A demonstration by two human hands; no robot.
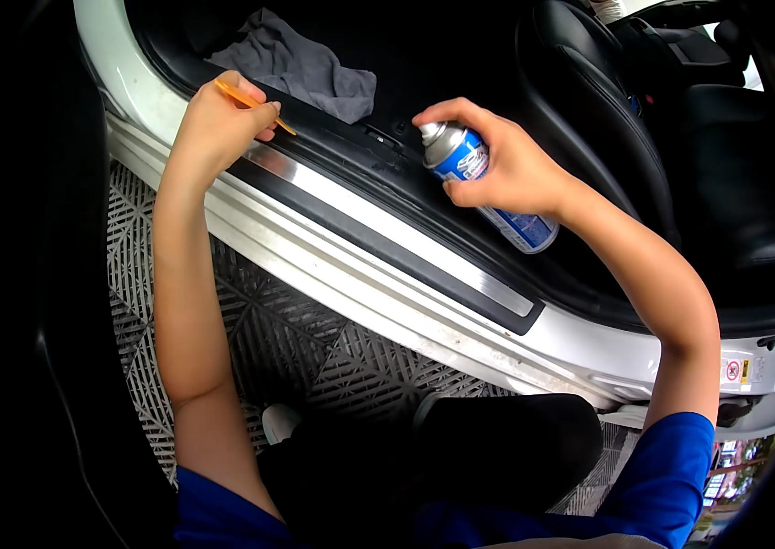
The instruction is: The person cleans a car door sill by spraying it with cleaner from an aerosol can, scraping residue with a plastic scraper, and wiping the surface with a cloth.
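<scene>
In the head view, my left hand (pixel 223 117) is closed around a thin orange-yellow stick-like tool (pixel 246 96), its tip pointing down at the black trim by the car's door sill (pixel 351 209). My right hand (pixel 506 160) grips a blue and silver spray can (pixel 461 157), tilted, with the index finger on its white nozzle (pixel 430 134). The can is above the inner edge of the sill, to the right of my left hand. A grey cloth (pixel 301 64) lies crumpled on the dark car floor behind my left hand.
A black car seat (pixel 593 91) stands at the upper right. The white door frame (pixel 99 46) rises at the left. Below the sill is a grey slatted floor (pixel 351 361), with my knees and shoes over it. A door latch area with a sticker (pixel 733 371) is at the right.
</scene>
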